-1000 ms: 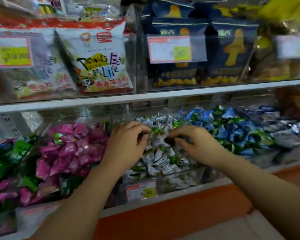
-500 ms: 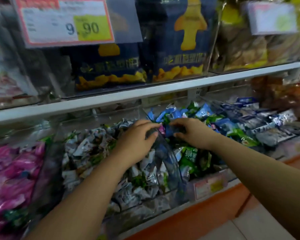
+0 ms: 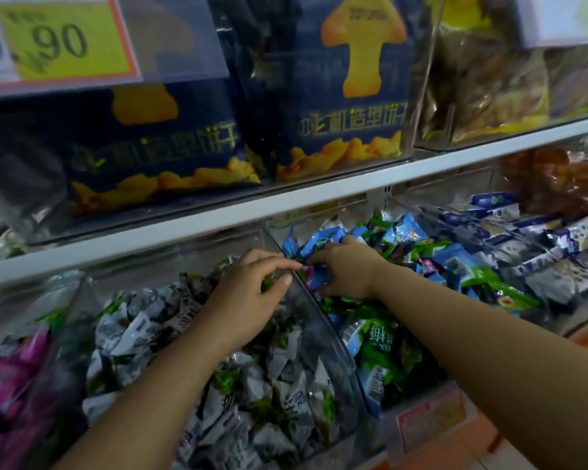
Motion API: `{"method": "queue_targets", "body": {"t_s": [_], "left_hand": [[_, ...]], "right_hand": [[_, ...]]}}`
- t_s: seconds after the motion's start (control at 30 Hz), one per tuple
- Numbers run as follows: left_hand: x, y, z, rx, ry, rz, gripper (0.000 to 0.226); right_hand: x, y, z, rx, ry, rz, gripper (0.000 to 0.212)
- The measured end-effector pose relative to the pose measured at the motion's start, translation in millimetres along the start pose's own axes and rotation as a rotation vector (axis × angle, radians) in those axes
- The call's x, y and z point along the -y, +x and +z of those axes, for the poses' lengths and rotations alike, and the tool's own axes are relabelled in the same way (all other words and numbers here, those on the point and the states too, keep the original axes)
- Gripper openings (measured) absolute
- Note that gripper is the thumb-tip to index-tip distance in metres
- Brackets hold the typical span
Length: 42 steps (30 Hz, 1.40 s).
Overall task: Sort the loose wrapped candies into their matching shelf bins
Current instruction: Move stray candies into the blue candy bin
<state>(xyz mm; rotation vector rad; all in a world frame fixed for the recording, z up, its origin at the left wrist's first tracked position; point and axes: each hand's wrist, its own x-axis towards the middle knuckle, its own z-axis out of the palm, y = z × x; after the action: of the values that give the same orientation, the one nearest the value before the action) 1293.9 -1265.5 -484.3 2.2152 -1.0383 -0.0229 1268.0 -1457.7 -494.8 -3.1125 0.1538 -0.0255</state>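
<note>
My left hand (image 3: pixel 252 293) hovers over the bin of grey-white and green wrapped candies (image 3: pixel 190 337), fingers curled and pinching a small green candy (image 3: pixel 268 282) at the clear divider (image 3: pixel 323 320). My right hand (image 3: pixel 345 269) reaches into the neighbouring bin of blue and green candies (image 3: pixel 421 262), with its fingers curled round blue wrapped candies (image 3: pixel 314 247) near the divider. A pink-wrapped candy (image 3: pixel 309 271) shows between the two hands.
A bin of pink candies (image 3: pixel 7 364) lies at the far left. Blue-and-white packets (image 3: pixel 537 239) fill the bin at the right. Dark blue snack bags (image 3: pixel 323 96) stand on the upper shelf above the white shelf rail (image 3: pixel 218 218). A price tag (image 3: pixel 431 418) hangs on the bin front.
The view has moved right and closer. Both hands have shifted from the grey-white candy bin toward the divider, and my right hand now reaches into the blue and green bin.
</note>
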Motion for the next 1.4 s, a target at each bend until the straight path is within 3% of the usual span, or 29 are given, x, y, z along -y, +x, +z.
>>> {"method": "queue_targets", "body": {"t_s": [0.2,0.5,0.7,0.83,1.0,1.13,1.3,1.4], "left_hand": [[-1,-4,-2,0.01,0.012,-0.003,0.024],[-5,-7,-3,0.022,0.024,-0.008,0.025],[-13,-2,-3,-0.012,-0.038,-0.058,0.029],[-27,-5,0,-0.035,-0.118,-0.066,0.038],[-38,-6,8,-0.021,-0.182,-0.067,0.047],[-43,-3,11,-0.005,-0.225,-0.071,0.053],[-43,-6,12,-0.02,-0.213,-0.04,0.051],[-37,-4,7,-0.149,-0.365,-0.065,0.038]], "right_hand": [[7,0,-3,-0.053,-0.02,0.002,0.058],[-5,-28,-9,-0.266,0.159,0.023,0.038],[-3,-61,-14,-0.497,0.456,-0.038,0.029],[6,-83,-14,-0.45,0.729,-0.122,0.024],[6,-95,-17,-0.45,0.849,-0.094,0.032],[4,-99,-21,-0.401,0.827,-0.082,0.037],[-9,-100,-38,-0.22,0.821,-0.133,0.038],[-27,-93,-43,-0.375,0.756,-0.029,0.018]]}}
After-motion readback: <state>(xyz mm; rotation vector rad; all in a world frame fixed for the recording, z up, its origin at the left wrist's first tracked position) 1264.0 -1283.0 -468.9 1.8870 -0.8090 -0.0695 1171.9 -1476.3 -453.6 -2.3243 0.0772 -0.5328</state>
